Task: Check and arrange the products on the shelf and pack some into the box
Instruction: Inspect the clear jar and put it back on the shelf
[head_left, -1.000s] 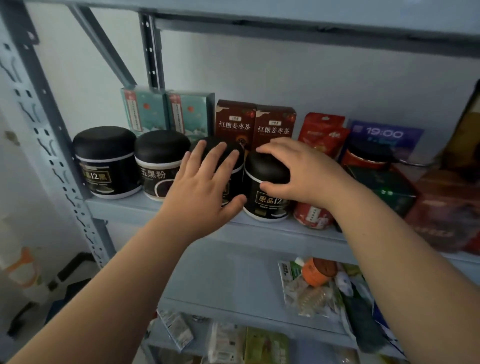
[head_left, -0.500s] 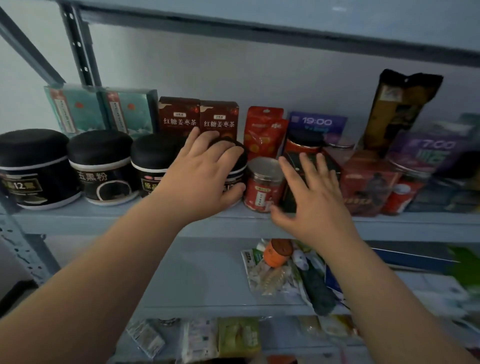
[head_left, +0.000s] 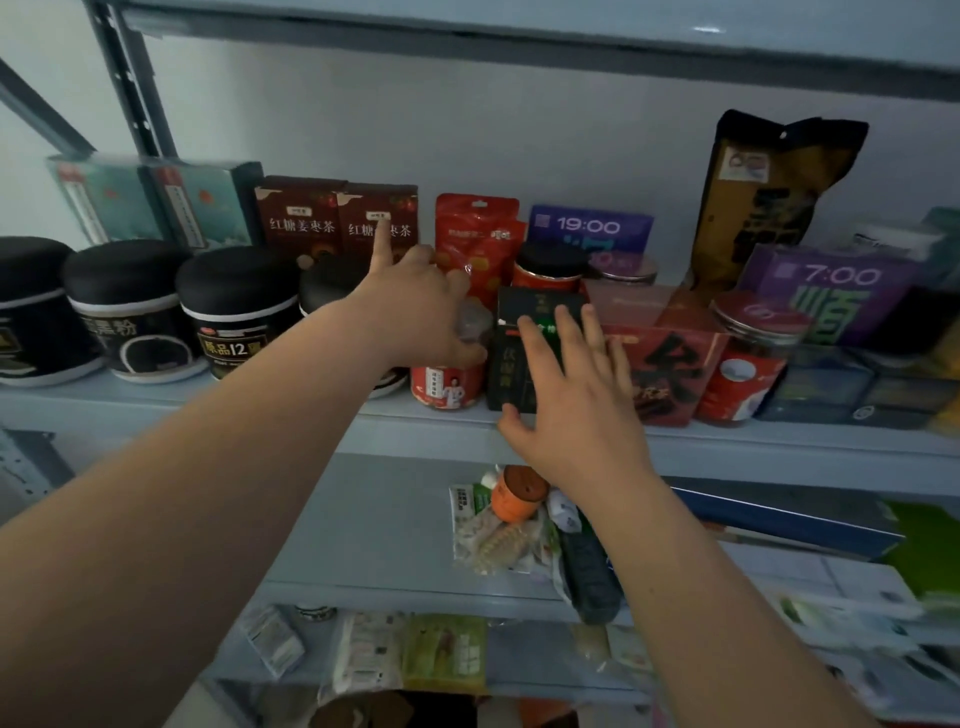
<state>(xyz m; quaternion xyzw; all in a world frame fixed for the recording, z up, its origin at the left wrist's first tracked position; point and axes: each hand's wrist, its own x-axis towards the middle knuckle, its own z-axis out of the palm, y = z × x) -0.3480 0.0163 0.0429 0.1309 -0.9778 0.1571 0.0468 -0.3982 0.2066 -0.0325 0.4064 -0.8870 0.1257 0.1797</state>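
Head view: red jar (head_left: 445, 387) is clasped by left grip (head_left: 415, 312), dark box (head_left: 508, 371) touched by spread right grip (head_left: 576, 410); arranging judged underway, packing not begun.

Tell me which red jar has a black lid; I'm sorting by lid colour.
The back red jar, before the 19:00 box. The front-left jar at the left hand and front-right jar have clear lids.
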